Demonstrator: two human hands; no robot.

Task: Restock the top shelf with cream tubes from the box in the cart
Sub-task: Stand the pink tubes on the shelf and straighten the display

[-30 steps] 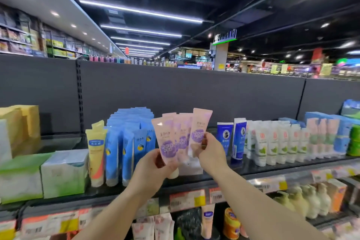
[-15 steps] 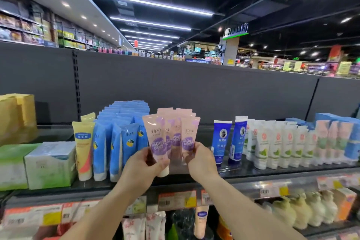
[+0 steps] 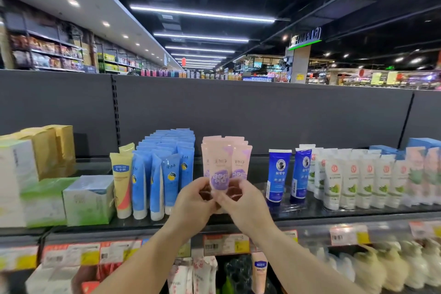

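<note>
Fingers of the left hand (image 3: 194, 200) and right hand (image 3: 241, 201) pinch the base of the front pink cream tube (image 3: 218, 169), holding it upright, label outward, in line with the pink row behind. It stands on the top shelf (image 3: 310, 216) between blue tubes (image 3: 167, 174) and dark-blue tubes (image 3: 278, 176).

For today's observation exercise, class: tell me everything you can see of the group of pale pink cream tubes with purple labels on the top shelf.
The pale pink cream tubes with purple labels look like soft glossy plastic, flat crimped ends upward, caps down and hidden. They stand upright in short rows on the dark top shelf, between light blue tubes and dark blue tubes. Each bears dark characters above a purple patch with pale lettering. The left hand and right hand pinch the front tube's lower part.
</note>
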